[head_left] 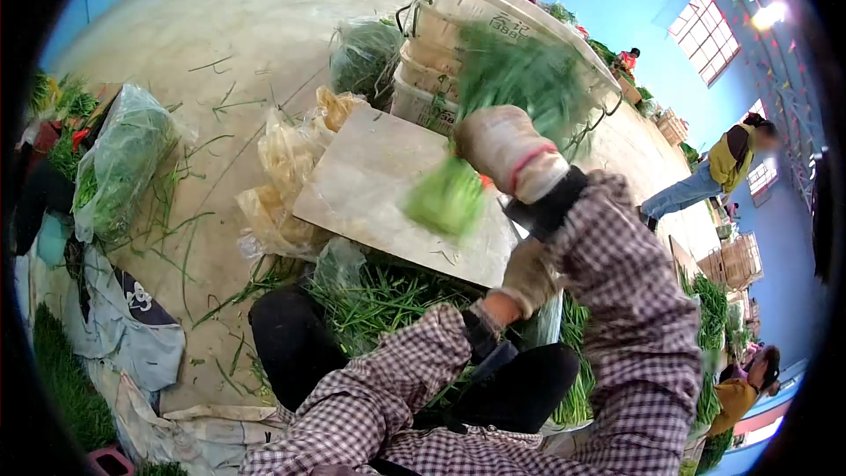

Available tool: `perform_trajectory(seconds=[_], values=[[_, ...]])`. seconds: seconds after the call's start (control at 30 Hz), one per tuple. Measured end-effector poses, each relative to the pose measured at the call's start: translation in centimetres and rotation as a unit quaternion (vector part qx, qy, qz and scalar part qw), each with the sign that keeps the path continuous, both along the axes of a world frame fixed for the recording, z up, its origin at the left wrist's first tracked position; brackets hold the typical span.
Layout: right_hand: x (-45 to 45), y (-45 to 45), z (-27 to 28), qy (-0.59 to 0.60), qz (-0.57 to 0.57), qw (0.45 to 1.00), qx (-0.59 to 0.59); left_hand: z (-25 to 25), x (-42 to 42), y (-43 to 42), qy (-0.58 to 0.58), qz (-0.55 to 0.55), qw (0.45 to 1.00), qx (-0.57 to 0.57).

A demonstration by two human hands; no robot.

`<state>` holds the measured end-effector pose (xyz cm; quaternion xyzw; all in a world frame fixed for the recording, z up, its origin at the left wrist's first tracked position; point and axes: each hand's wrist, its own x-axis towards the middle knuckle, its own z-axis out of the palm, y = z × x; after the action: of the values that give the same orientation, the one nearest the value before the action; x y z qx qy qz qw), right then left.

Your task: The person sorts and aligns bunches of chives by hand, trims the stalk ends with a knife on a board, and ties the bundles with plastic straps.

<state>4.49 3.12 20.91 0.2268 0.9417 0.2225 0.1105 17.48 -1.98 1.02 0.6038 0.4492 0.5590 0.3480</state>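
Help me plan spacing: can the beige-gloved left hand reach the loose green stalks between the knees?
Probably yes: the left hand is close, and many green stalks lie uncovered.

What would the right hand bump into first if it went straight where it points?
Probably the stacked crates beyond the board: the right hand seems to point their way, though depth is hard to tell.

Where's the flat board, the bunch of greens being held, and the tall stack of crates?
Flat board [374,167]: head view, bare top.
Bunch of greens [445,201]: head view, pale stalks.
Stack of crates [465,0]: head view, top crate's side.
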Motion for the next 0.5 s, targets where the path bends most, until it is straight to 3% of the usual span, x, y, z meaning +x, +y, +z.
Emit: perform_trajectory(seconds=[0.07, 0.1, 0.13, 0.17, 0.2, 0.27, 0.3, 0.33, 0.37, 0.47, 0.5], values=[[2.1, -2.1, 2.3, -0.088, -0.045, 0.995, 0.030, 0.5, 1.8, -3.3, 0.317, 0.074, 0.945, 0.020], [3.6, -0.6, 2.1, -0.096, -0.069, 0.991, 0.061, 1.4, 1.1, -5.3, 0.335, -0.031, 0.941, -0.031], [5.7, 1.4, 1.6, -0.104, -0.091, 0.986, 0.092, 2.0, 1.5, -6.8, 0.334, -0.095, 0.935, -0.077], [7.7, 2.9, 2.1, -0.012, -0.050, 0.993, 0.102, 3.6, 1.2, -8.6, 0.356, -0.160, 0.912, -0.122], [7.8, 3.5, 3.1, -0.023, -0.050, 0.984, 0.170, 0.0, 3.7, -8.8, 0.355, -0.172, 0.917, -0.065], [8.4, 6.9, 4.6, -0.085, -0.101, 0.982, 0.137, -1.6, 5.4, -10.7, 0.341, -0.180, 0.923, -0.022], [8.8, 7.5, 4.4, -0.084, -0.092, 0.976, 0.177, 2.8, 2.8, -11.8, 0.293, -0.295, 0.904, -0.104], [9.1, 8.0, 4.2, -0.082, -0.083, 0.969, 0.216, 1.3, 3.8, -12.3, 0.263, -0.297, 0.917, -0.042], [9.4, 8.6, 3.9, -0.081, -0.075, 0.961, 0.254, 0.1, 4.6, -12.0, 0.256, -0.373, 0.891, -0.026], [10.2, 10.9, 4.3, -0.055, -0.138, 0.955, 0.257, 3.3, 1.7, -13.0, 0.175, -0.566, 0.803, -0.054], [10.5, 11.5, 4.8, -0.029, -0.167, 0.955, 0.242, 3.3, 1.0, -12.9, 0.158, -0.577, 0.799, -0.063]])
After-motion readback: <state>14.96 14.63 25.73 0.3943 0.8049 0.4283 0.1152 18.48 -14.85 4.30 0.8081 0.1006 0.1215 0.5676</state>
